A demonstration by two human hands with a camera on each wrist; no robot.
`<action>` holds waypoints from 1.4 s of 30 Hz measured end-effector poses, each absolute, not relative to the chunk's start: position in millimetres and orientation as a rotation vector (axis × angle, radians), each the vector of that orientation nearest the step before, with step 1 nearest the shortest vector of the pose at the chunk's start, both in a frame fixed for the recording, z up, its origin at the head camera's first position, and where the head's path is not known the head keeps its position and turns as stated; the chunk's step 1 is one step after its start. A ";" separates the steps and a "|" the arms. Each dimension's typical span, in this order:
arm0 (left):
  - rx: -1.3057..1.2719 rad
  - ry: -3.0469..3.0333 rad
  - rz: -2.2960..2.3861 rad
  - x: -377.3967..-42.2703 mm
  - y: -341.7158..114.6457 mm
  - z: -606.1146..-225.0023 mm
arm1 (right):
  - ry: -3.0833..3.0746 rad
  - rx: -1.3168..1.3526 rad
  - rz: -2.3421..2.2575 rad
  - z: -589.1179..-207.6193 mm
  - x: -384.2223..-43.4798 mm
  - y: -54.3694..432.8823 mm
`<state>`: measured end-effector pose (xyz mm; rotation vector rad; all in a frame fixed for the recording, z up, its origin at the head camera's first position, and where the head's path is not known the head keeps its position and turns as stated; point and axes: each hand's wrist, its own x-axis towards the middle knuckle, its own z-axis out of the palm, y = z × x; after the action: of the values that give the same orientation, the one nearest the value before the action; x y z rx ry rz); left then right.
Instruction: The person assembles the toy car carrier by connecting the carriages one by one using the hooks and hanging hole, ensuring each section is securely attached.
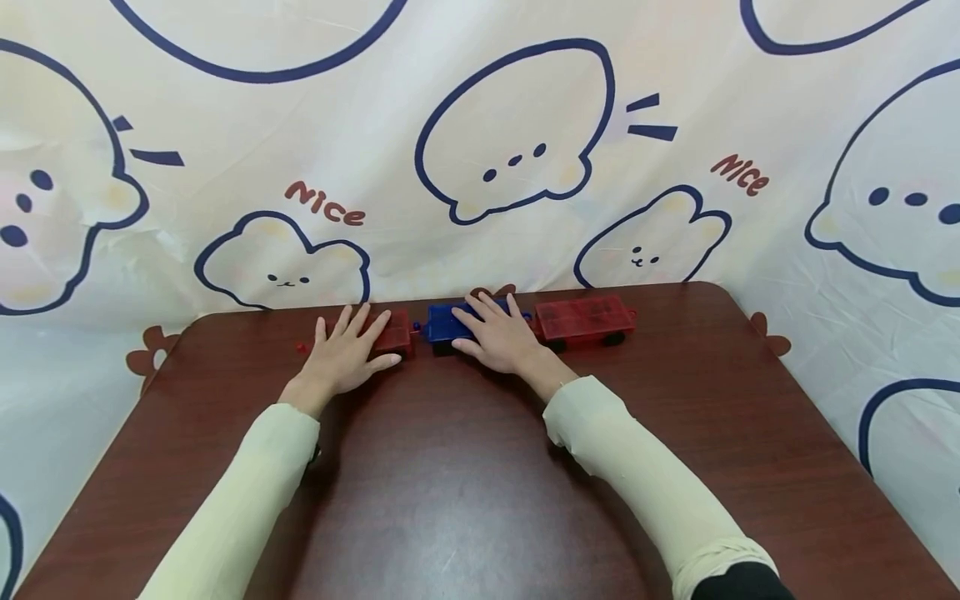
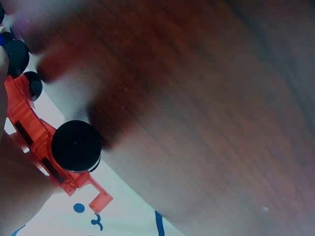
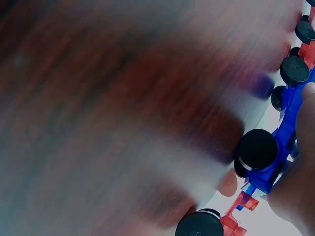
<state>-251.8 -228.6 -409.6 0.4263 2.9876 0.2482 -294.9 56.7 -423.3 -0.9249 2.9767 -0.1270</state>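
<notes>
Fingers spread, the left hand (image 1: 341, 354) rests on a red plastic wagon (image 1: 401, 332) and the right hand (image 1: 497, 335) on a blue plastic wagon (image 1: 441, 323), their coupling with a second red plastic wagon (image 1: 585, 320) along the brown counter's (image 1: 465, 475) far edge seemingly complete.

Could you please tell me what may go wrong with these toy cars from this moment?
The left hand touches the left red car, the right hand the blue car; uneven movement might separate them. The right red car has no hand on it, so it could swing aside. All three have wheels and stand near the far edge of the table; they may roll off.
</notes>
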 end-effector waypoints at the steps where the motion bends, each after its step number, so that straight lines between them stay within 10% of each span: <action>1: 0.435 2.993 0.244 -252.0 -227.6 -409.0 | 2.979 -0.925 -0.129 -422.9 -294.9 57.2; 42: 0.578 3.117 0.375 -253.4 -162.7 -395.4 | 3.083 -0.907 -0.327 -391.6 -278.6 103.9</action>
<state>-253.4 -162.7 -395.4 0.5785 3.1166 0.3753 -278.6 103.9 -391.6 -0.9069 3.0830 -0.3274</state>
